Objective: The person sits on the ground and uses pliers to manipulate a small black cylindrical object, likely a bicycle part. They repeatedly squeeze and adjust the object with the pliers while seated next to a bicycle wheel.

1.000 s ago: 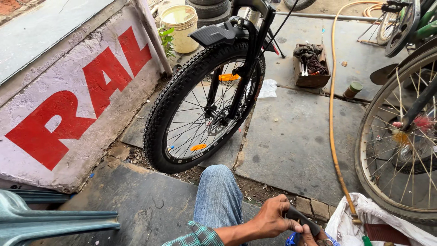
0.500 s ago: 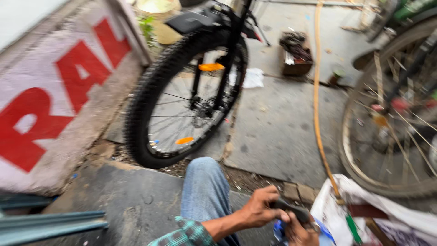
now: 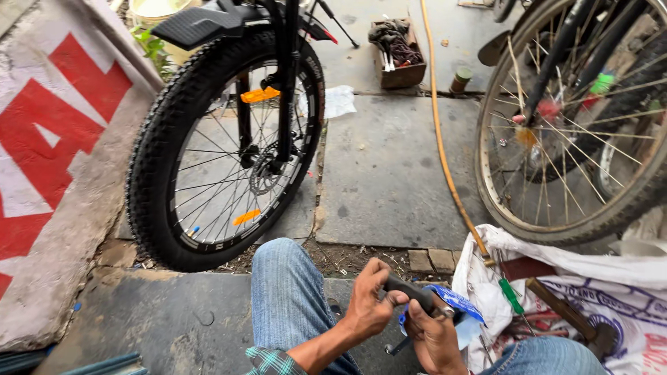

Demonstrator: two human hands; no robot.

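My left hand (image 3: 366, 303) grips the upper end of a short black handle-shaped part (image 3: 410, 290) above my lap. My right hand (image 3: 434, 338) holds its lower end, together with a blue and white packet (image 3: 453, 304). A thin metal piece sticks out below my right hand. My knee in blue jeans (image 3: 285, 292) is under my left forearm. A black bicycle front wheel (image 3: 222, 149) with knobby tyre, disc and orange reflectors stands just ahead of my knee.
A second bicycle wheel (image 3: 577, 125) with a bare rim stands at the right. A white sack (image 3: 590, 292) beside me carries a green-handled screwdriver (image 3: 512, 296) and a wooden-handled tool (image 3: 566, 316). An orange hose (image 3: 445, 139) runs across the paving. A wooden tool box (image 3: 397, 52) sits far back.
The view has swung down and closer, so wheel and hands appear larger. Both hands stay on the black part near my knee.
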